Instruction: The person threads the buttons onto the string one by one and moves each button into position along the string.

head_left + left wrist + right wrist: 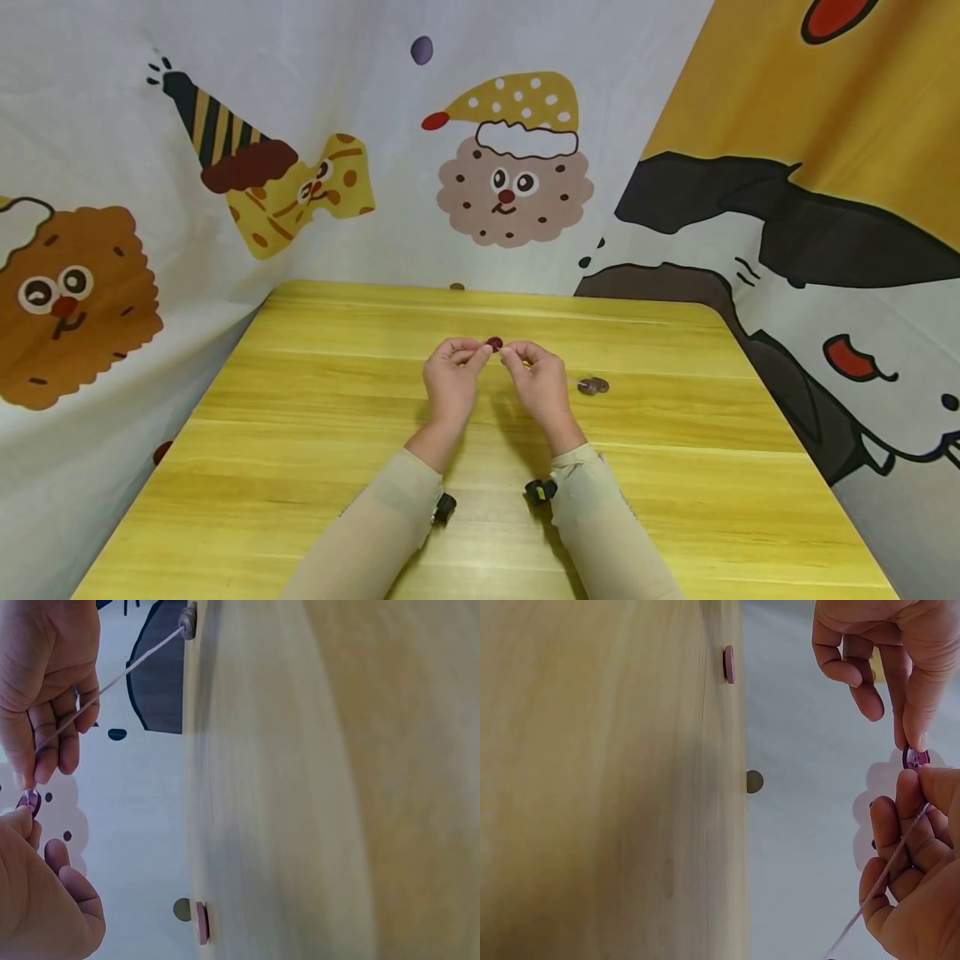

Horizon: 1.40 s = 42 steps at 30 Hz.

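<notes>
Both hands are raised over the middle of the yellow wooden table point(315, 467). My left hand point(480, 352) pinches a small dark red button point(494, 342) between thumb and fingertip. My right hand point(508, 354) pinches the end of a pale thread point(112, 681) right against that button point(916, 757). The thread point(881, 881) runs back through my right hand's curled fingers point(889, 847). It ends at brownish buttons point(592, 385) lying on the table to the right; one of them point(187, 621) shows in the left wrist view. The fingertips of the two hands almost meet at the button point(30, 801).
A pink button point(201, 922) lies on the table beyond the hands, also in the right wrist view as the pink button point(729, 664). Cartoon-printed cloth point(510, 175) hangs close behind and on both sides of the table. Wrist cameras point(542, 490) sit on both forearms.
</notes>
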### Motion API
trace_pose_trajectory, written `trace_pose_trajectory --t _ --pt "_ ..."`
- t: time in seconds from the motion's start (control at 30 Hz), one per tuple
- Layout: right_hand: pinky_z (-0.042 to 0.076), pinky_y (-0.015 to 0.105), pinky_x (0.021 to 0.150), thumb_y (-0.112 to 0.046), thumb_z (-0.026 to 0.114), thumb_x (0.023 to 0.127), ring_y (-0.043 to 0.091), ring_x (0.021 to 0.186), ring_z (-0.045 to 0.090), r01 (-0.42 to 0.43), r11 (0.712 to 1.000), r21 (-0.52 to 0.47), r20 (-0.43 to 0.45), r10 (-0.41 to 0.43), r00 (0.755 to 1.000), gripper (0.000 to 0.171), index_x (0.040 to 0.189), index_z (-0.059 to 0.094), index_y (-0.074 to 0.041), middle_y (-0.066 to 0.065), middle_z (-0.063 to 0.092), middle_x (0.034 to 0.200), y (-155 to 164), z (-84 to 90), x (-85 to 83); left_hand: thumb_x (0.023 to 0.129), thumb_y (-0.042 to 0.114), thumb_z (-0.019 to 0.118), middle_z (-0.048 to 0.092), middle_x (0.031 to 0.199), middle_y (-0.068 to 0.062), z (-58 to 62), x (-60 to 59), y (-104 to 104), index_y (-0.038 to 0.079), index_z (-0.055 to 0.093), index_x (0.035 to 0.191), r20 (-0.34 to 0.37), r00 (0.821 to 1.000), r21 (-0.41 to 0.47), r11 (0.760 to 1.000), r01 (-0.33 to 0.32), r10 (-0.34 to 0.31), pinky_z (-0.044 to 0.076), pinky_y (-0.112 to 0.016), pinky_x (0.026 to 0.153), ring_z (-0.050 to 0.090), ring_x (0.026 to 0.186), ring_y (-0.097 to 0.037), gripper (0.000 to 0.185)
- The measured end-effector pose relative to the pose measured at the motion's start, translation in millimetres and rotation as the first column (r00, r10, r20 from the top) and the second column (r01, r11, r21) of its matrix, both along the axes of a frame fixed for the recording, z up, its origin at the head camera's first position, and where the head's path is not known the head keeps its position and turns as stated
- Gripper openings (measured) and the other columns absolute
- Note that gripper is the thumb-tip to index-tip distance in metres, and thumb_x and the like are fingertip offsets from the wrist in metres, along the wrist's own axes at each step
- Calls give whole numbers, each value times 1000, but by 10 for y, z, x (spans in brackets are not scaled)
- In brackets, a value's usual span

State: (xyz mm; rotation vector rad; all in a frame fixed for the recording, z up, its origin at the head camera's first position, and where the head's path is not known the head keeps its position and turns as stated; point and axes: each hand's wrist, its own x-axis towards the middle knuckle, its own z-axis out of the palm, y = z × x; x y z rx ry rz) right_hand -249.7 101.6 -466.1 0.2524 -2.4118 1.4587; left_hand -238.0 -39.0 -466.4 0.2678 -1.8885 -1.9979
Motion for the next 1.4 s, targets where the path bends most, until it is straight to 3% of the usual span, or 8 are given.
trace_pose_trajectory --t 0.3,0.53,0.87,1.3,1.4 --pt "45 24 61 -28 70 106 19 78 63 3 1000 5 1 -3 1000 24 97 80 -8 7 81 95 -11 19 8 89 17 90 83 88 -9 3 4 4 10 75 93 -2 1000 8 1000 3 -3 49 -19 59 72 75 -9 16" --pt "52 27 72 -28 72 105 20 89 71 42 999 22 -18 -41 999 23 95 80 -10 6 81 93 -7 12 -4 89 17 89 83 88 -8 15 18 18 11 76 92 -17 1000 -12 1000 0 0 49 -20 59 72 74 -9 15" --pt "49 25 68 -32 73 104 18 82 65 69 997 33 -14 -68 998 23 96 81 -12 6 80 92 -7 37 14 91 17 88 82 86 -8 39 43 42 11 76 91 -18 1000 -51 999 -14 13 45 -20 56 68 70 -7 14" --pt "48 28 65 -33 71 105 17 68 55 31 998 48 14 -31 999 25 95 81 -12 4 79 93 -24 33 33 92 20 87 82 86 -7 0 23 21 12 76 91 -21 1000 -64 998 -20 19 42 -21 55 67 71 -8 14" --pt "51 29 68 -32 71 105 17 73 60 43 998 47 -2 -43 999 24 96 81 -12 5 80 94 -24 25 28 92 20 87 82 86 -7 -1 28 25 11 76 92 -25 1000 -62 998 -16 15 44 -20 56 68 71 -8 14"
